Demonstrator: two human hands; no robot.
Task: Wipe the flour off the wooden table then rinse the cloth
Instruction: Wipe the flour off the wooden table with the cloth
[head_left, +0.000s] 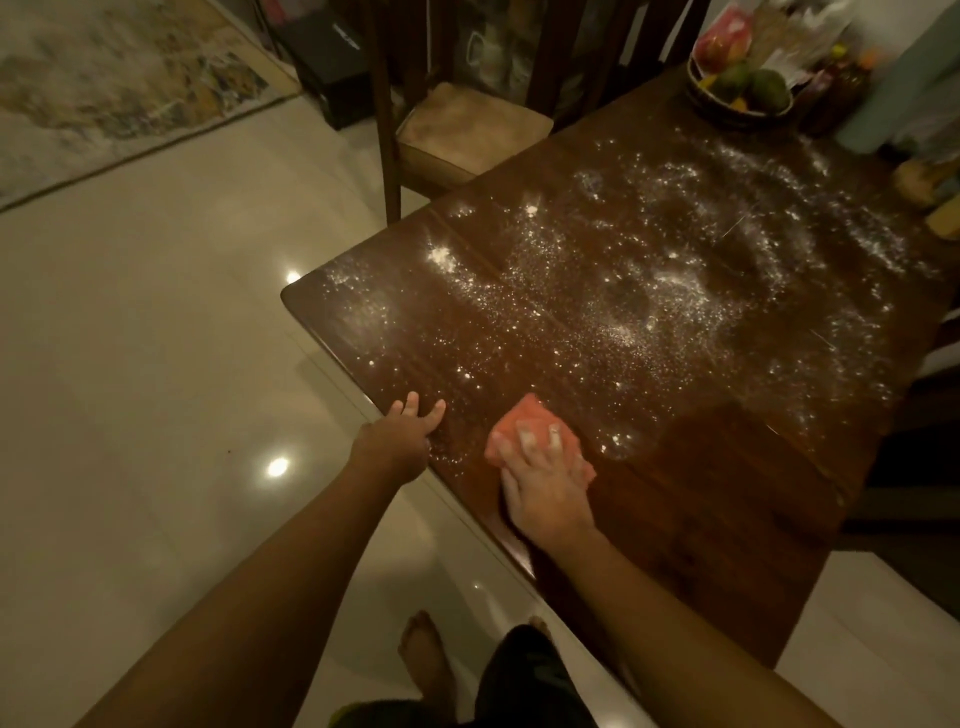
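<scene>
A dark wooden table (727, 499) fills the right half of the view. White flour (623, 291) is scattered over most of its top, thickest in the middle and toward the far right. A pink-orange cloth (524, 418) lies near the table's front left edge, and my right hand (545, 478) presses flat on it with flour on the fingertips. My left hand (400, 436) rests at the table's left edge, fingers spread on the wood, holding nothing. The strip of table to the right of the cloth shows bare wood.
A bowl of fruit (740, 88) and several packets stand at the table's far right corner. A wooden chair with a beige cushion (467, 124) stands at the far side. Pale glossy floor tiles (156, 364) lie to the left, a rug (104, 88) beyond. My bare feet show below.
</scene>
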